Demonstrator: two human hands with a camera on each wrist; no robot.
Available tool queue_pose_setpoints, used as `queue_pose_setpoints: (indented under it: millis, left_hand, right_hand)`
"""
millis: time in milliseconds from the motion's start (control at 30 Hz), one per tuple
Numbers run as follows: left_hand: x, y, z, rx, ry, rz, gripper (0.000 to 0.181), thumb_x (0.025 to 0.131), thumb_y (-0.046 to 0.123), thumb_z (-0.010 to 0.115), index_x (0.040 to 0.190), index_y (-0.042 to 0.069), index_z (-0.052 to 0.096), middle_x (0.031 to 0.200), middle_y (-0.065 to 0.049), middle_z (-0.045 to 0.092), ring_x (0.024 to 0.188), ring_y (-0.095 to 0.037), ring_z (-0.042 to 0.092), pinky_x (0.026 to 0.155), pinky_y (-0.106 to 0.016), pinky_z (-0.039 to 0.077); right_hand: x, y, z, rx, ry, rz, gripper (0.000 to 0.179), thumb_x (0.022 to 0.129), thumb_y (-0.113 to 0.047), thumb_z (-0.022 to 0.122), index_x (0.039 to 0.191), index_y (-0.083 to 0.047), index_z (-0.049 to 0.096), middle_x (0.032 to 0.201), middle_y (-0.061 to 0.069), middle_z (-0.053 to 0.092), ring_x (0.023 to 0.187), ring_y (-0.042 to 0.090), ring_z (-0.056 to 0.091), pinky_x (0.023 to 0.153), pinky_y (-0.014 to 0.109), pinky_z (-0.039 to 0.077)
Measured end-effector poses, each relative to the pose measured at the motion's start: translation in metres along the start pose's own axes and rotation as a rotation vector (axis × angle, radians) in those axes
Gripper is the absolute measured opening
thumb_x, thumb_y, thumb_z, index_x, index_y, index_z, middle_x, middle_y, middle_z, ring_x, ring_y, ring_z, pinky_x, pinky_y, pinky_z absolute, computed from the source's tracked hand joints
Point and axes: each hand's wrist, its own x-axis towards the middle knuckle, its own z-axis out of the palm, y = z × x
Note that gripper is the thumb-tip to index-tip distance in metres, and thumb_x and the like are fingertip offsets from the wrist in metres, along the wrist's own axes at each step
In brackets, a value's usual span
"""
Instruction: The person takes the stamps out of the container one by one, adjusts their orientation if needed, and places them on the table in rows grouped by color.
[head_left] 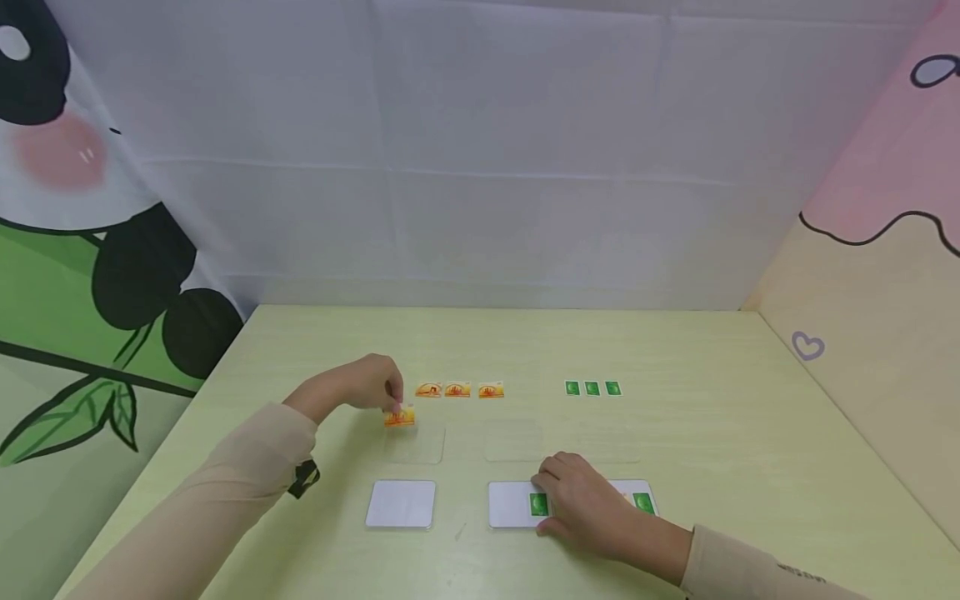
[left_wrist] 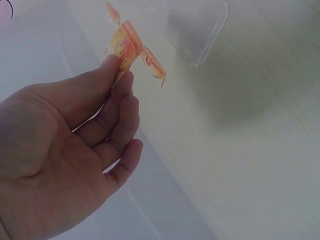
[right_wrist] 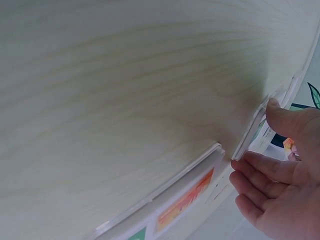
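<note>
My left hand point(head_left: 366, 385) pinches a small orange-and-yellow printed stamp point(head_left: 400, 415) between thumb and fingertips. In the left wrist view the same stamp point(left_wrist: 125, 45) tilts up from the fingertips, with other orange pieces point(left_wrist: 153, 64) behind it. My right hand point(head_left: 585, 510) spans the middle shallow white box point(head_left: 512, 505), thumb at its near edge and fingers at its far edge. A green stamp point(head_left: 539, 504) lies on that box beside the fingers. Partly hidden by the right hand, another white box point(head_left: 633, 487) bears a green stamp point(head_left: 644, 502) and an orange one point(right_wrist: 185, 200).
A plain white box point(head_left: 401, 503) lies at the left. Three orange stamps point(head_left: 457, 389) stand in a row farther back, with three green stamps point(head_left: 592, 388) to their right. Clear plastic lids point(head_left: 415, 443) lie between the rows. A white cloth wall point(head_left: 510, 208) rises behind the table.
</note>
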Motion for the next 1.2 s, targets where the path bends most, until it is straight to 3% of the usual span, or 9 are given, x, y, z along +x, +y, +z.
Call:
queue_pose_setpoints:
  millis: [1200]
  left_hand:
    - [0.011,-0.007,0.005,0.047,0.015,-0.049,0.007,0.086,0.011,0.07,0.082,0.006,0.069,0.08,-0.004,0.062,0.072,-0.015,0.05,0.067,-0.026,0.045]
  right_hand:
    - [-0.001,0.002,0.006,0.002,0.036,-0.016,0.05,0.078,-0.043,0.075,0.111,-0.006,0.067,0.104,0.0,0.063,0.096,0.013,0.053,0.095,0.032,0.044]
